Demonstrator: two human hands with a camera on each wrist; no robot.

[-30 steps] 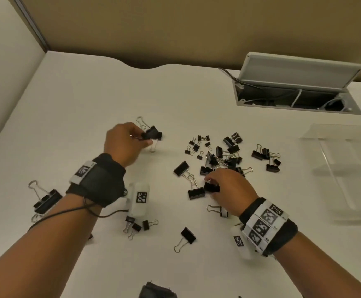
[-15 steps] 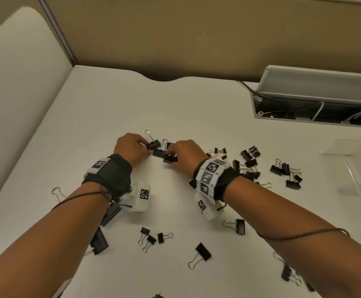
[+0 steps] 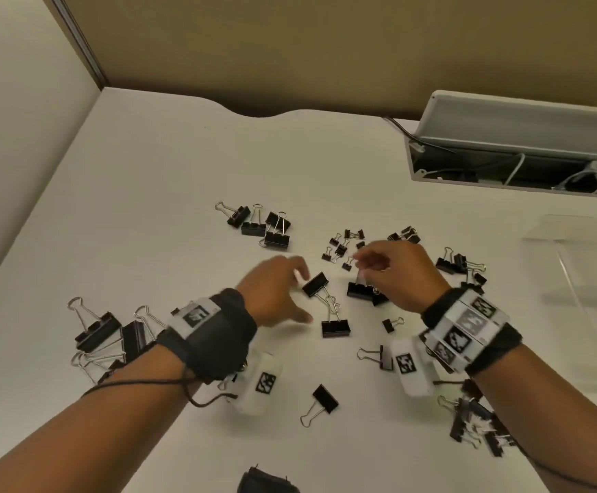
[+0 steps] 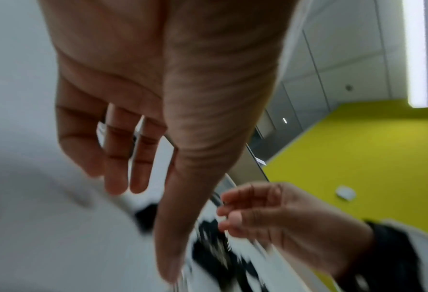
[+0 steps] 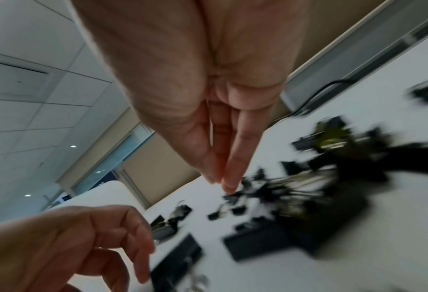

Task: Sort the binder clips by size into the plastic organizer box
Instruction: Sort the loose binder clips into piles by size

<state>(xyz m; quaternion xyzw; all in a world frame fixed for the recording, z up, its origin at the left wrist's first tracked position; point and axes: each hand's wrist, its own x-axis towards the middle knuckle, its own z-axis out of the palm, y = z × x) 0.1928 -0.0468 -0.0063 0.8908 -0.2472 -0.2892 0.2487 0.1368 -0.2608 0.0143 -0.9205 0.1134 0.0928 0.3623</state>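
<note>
Black binder clips of three sizes lie scattered on the white table. My left hand hovers open, fingers spread, beside a medium clip; another medium clip lies just below its thumb. My right hand pinches the wire handle of a medium clip at the edge of the central pile. In the right wrist view, thumb and fingertips meet in a pinch above blurred clips. The clear organizer box sits at the far right.
Several medium clips are grouped at the back centre, large clips at the left, small clips beyond my hands, more clips under my right forearm. An open cable hatch is set in the table at the back right.
Both hands left the clips they held in the back-centre group and drew back. My left hand opened near a medium clip; my right hand moved right and took hold of a clip's handle.
</note>
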